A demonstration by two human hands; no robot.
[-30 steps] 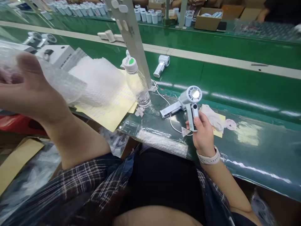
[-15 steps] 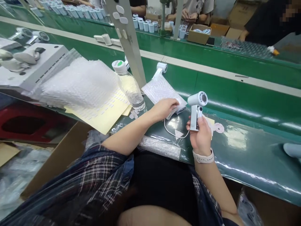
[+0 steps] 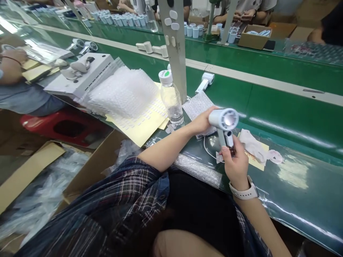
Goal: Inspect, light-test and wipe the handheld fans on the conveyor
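A light-blue handheld fan [image 3: 224,119] is up over the bench, its round grille turned to the right. My right hand [image 3: 236,160] is closed round the fan's handle, thumb on the near side. At the rear of the fan's head, my left hand [image 3: 201,122] grips it, its fingers partly hidden by the head. A white cable [image 3: 207,148] curves from the handle area toward the bubble-wrap pouch [image 3: 198,105], which lies flat behind my left hand. Beyond the pouch a second handheld fan [image 3: 206,81] rests on the green surface.
A water bottle [image 3: 171,100] stands by the metal post [image 3: 174,50]. Left of it are stacked bubble-wrap bags [image 3: 125,92] and a yellow label sheet [image 3: 142,132]. A white cloth [image 3: 252,144] lies on the right. A co-worker's arm [image 3: 12,67] is at far left; others sit across the line.
My left hand has left the pouch and come up to the fan's head. The fan has tilted, its head nearer my left hand. The view has swung left.
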